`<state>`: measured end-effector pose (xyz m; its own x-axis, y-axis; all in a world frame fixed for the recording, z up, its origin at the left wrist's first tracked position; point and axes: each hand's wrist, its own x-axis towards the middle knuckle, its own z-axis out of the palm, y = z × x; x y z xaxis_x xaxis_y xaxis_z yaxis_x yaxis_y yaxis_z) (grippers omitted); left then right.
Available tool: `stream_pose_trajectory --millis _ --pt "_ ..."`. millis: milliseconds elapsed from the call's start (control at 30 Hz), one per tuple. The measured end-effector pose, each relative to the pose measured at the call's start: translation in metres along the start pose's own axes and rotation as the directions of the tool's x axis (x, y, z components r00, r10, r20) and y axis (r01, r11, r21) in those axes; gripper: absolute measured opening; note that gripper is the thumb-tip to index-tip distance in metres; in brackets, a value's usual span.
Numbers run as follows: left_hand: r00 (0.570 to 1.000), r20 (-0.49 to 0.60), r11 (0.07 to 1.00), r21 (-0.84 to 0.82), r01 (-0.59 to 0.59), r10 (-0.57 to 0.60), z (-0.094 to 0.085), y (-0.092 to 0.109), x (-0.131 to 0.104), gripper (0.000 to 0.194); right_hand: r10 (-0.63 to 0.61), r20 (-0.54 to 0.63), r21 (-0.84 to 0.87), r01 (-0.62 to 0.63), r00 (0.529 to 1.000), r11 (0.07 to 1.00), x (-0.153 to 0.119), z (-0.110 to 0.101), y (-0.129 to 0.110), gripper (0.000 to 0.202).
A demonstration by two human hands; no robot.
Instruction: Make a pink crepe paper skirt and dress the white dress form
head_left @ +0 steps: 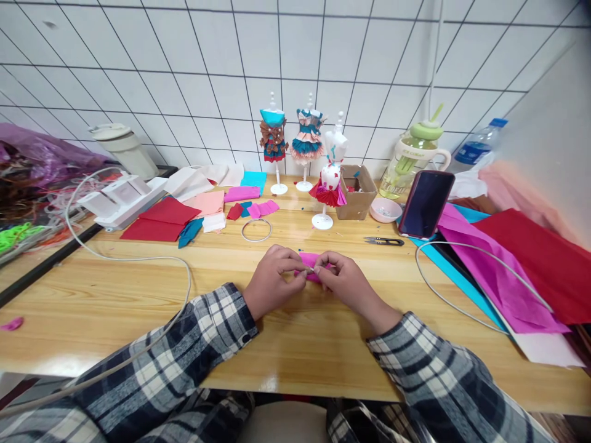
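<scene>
One left hand (277, 277), one right hand (344, 280), fingertips together, pinching pink sheet (308, 257) over counter (286, 351); seeming light, soft, easily creased, probably wanting gentle edge hold.

Magenta cloth strip (308, 258) btwn L hand (277, 277) & R hand (347, 280), over pale wooden table (300, 351). Behind L hand: round silver metal ring (257, 239). Behind R hand, to R: black metal snips (388, 242); round pink bowl (386, 211) behind snips, brown cardboard box (355, 206) L of bowl.

Pink pc (308, 258), partly hidden, btwn L hand (277, 278) & R hand (345, 278).
</scene>
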<state>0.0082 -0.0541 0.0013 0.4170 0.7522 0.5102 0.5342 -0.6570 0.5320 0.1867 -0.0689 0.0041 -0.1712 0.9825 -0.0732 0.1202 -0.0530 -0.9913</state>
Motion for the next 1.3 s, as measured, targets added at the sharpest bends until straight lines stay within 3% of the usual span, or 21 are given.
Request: stream_pose_trajectory --millis 167,333,433,533,633,700,800,933,1033,1100,1133,1167,1233,1300 --pt "0.999 -0.010 0.996 -0.085 -0.037 0.036 -0.003 -0.002 0.001 0.013 0.068 -0.035 0.311 -0.054 0.997 0.949 0.001 -0.007 -0.003 0.020" --pt "0.995 -0.013 0.986 -0.130 -0.102 0.101 -0.005 -0.003 0.001 0.012 0.041 -0.202 0.446 0.054 0.979 0.893 0.014 -0.025 -0.019 0.030" --pt "0.994 -0.013 0.983 -0.146 -0.113 0.113 -0.005 -0.007 0.001 0.012 -0.109 -0.358 0.327 0.233 0.927 0.916 0.037 -0.048 -0.037 0.029" --pt "0.991 -0.004 0.980 -0.149 -0.131 0.132 -0.006 -0.009 0.000 0.013 -0.291 -0.500 -0.019 0.326 0.816 0.945 0.070 -0.075 -0.052 0.025" --pt "0.987 -0.011 0.977 -0.138 -0.162 0.162 -0.008 -0.010 0.000 0.013 -0.452 -0.569 -0.497 0.151 0.687 0.854 0.103 -0.098 -0.057 0.025" --pt "0.985 -0.020 0.976 -0.131 -0.175 0.174 -0.009 -0.011 -0.001 0.013 -0.494 -0.521 -0.667 0.029 0.696 0.744 0.121 -0.109 -0.055 0.030" --pt "0.983 -0.022 0.975 -0.125 -0.183 0.182 -0.009 -0.013 -0.001 0.013 -0.488 -0.480 -0.745 -0.045 0.729 0.665 0.138 -0.119 -0.048 0.035" --pt "0.982 -0.023 0.975 -0.118 -0.187 0.186 -0.009 -0.014 -0.001 0.013 -0.483 -0.491 -0.753 -0.074 0.725 0.654 0.142 -0.127 -0.042 0.037" --pt "0.984 -0.039 0.976 -0.125 -0.176 0.173 -0.009 -0.014 -0.001 0.013 -0.556 -0.516 -0.746 -0.023 0.652 0.666 0.124 -0.119 -0.035 0.035" --pt "0.987 -0.054 0.980 -0.122 -0.159 0.153 -0.008 -0.014 0.000 0.013 -0.654 -0.511 -0.747 0.088 0.558 0.659 0.100 -0.100 -0.026 0.033" --pt "0.988 -0.061 0.981 -0.119 -0.152 0.145 -0.008 -0.014 0.001 0.013 -0.678 -0.503 -0.738 0.142 0.535 0.660 0.086 -0.087 -0.021 0.032" --pt "0.988 -0.068 0.983 -0.115 -0.146 0.139 -0.008 -0.015 0.001 0.014 -0.684 -0.463 -0.723 0.206 0.564 0.659 0.070 -0.072 -0.015 0.029" --pt "0.989 -0.079 0.985 -0.107 -0.137 0.129 -0.007 -0.016 0.001 0.014 -0.656 -0.281 -0.660 0.356 0.700 0.662 0.040 -0.042 -0.005 0.021" --pt "0.989 -0.090 0.988 -0.094 -0.124 0.115 -0.006 -0.016 0.002 0.014 -0.569 -0.151 -0.558 0.405 0.808 0.724 0.017 -0.018 0.000 0.016"
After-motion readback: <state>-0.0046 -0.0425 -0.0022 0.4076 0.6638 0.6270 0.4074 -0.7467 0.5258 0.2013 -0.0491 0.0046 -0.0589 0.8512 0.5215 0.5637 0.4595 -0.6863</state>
